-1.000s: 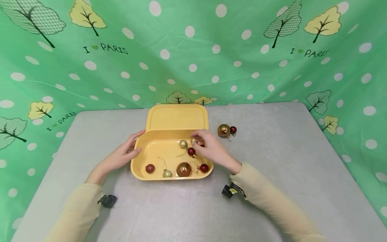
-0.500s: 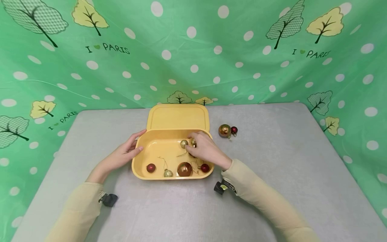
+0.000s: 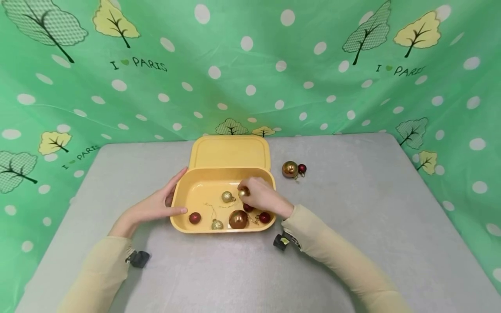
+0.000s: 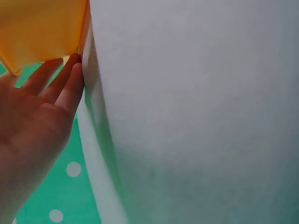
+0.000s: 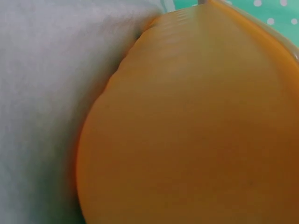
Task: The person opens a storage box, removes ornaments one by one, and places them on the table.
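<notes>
In the head view, a yellow plastic box [image 3: 223,231] holds several Christmas baubles. My left hand [image 3: 150,206] holds the box's left side, thumb over the rim and fingers along the outer wall. The left wrist view shows those fingers [image 4: 70,88] against the yellow wall. Inside the box, my right hand [image 3: 263,196] pinches a small gold bauble [image 3: 244,192]. Left of it lies a glittery gold bauble [image 3: 227,197]. A dark red bauble [image 3: 248,208] is partly hidden under the right hand. Only the box's outer wall [image 5: 196,130] fills most of the right wrist view.
Near the box's front wall lie a large copper bauble [image 3: 238,219], red baubles [image 3: 195,218] and another glittery gold one [image 3: 217,224]. The yellow lid [image 3: 231,152] lies behind the box. On the grey table [image 3: 352,187], a gold bauble [image 3: 290,169] and a dark red one [image 3: 302,168] sit at right.
My right hand has moved left and nearer within the box, now with a small gold bauble. The glittery gold bauble has shifted left and nearer. My left thumb has slid down the rim.
</notes>
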`<state>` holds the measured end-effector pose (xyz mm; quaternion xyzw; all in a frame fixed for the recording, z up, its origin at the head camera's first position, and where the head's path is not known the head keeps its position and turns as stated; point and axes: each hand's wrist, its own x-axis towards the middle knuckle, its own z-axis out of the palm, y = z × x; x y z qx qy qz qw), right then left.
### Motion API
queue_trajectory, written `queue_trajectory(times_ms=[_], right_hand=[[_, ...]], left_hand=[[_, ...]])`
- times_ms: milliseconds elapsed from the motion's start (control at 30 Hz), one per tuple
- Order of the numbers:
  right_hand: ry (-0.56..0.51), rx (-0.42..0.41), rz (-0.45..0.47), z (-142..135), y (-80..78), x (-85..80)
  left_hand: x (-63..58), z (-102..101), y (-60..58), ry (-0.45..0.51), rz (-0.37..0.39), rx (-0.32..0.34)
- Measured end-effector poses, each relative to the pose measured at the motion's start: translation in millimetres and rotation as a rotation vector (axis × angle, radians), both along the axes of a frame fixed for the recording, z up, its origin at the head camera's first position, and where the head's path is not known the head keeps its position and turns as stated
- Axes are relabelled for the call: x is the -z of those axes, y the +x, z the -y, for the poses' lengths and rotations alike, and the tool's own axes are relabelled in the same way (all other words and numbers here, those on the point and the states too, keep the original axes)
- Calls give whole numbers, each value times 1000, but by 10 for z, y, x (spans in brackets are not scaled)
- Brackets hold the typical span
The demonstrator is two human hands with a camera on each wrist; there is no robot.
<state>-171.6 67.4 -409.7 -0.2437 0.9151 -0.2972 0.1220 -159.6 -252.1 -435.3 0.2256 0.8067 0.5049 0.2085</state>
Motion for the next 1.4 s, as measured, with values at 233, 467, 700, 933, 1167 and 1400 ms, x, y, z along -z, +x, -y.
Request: queue_trajectory(times_ms=[233,467,700,933,1167,1400], right_hand=[[-18,8,-21,15,23,-2],[-234,-46,-24,-80,88,-38],[-385,-60,-50,-233,114,-89],[-467,-71,-38,-345,106,-64],[-531,-20,-20,-497,124,-99],[-579,18,-46,-655,117,-141]], left_hand=[[4,16,-10,26,35,16],[37,11,-7,57,13,45],[52,6,-5,54,-12,50],[59,13,-11,39,-32,57],[59,16,-4,44,-31,58],[54,2,-6,37,-34,55]])
